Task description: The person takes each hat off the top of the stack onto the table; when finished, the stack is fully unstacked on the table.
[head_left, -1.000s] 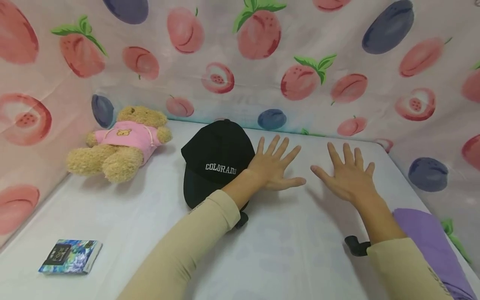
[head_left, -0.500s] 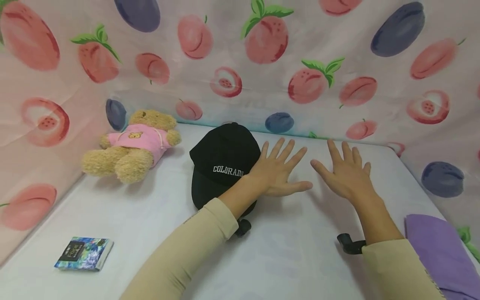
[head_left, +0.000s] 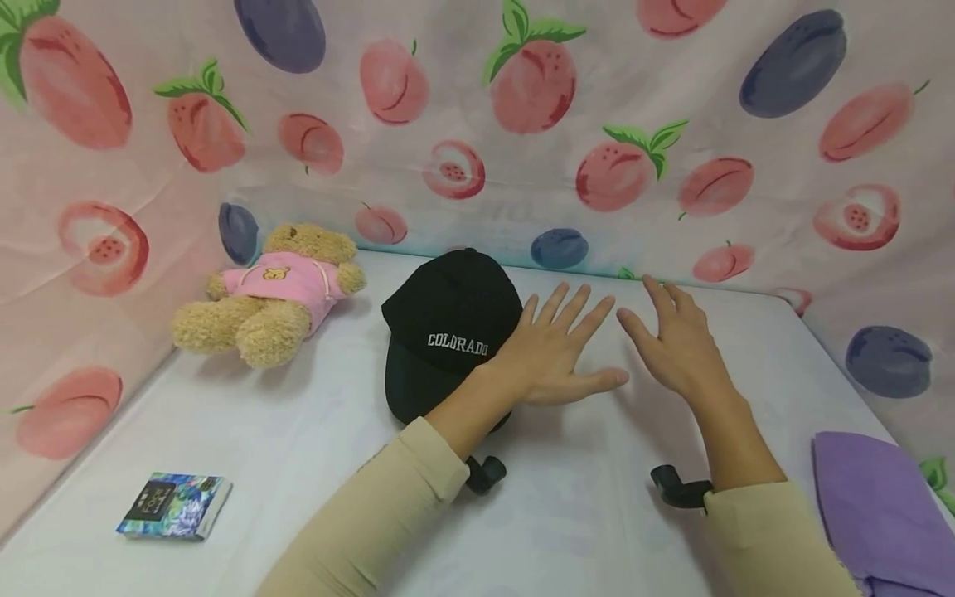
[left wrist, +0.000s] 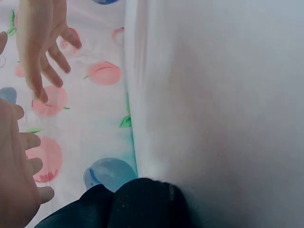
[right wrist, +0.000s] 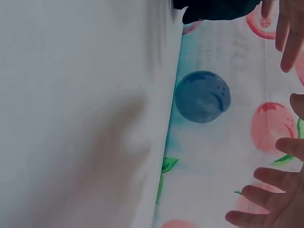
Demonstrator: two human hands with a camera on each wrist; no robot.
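In the head view my left hand (head_left: 548,352) is held over the white table with fingers spread and nothing in them. Its wrist overlaps the right side of a black cap (head_left: 455,311) lettered COLORADO, which rests brim toward me. To the right, my right hand (head_left: 675,340) hovers with straight fingers, also holding nothing, its thumb pointing toward the left hand. The left wrist view has the left hand (left wrist: 16,166) at its lower left edge and the cap (left wrist: 142,204) at the bottom. Spread fingers of the right hand (right wrist: 280,199) fill the lower right of the right wrist view.
A teddy bear (head_left: 279,286) in a pink hoodie lies at the back left. Nearer on the left is a small, thick book (head_left: 175,506) with a colourful cover. Folded purple cloth (head_left: 880,506) lies at the right edge. A fruit-print curtain (head_left: 515,191) encloses the table's back and sides.
The head view has shifted, so the objects sit further right and slightly lower. My right hand has turned and its fingers have drawn closer together. The left hand remains spread by the cap.
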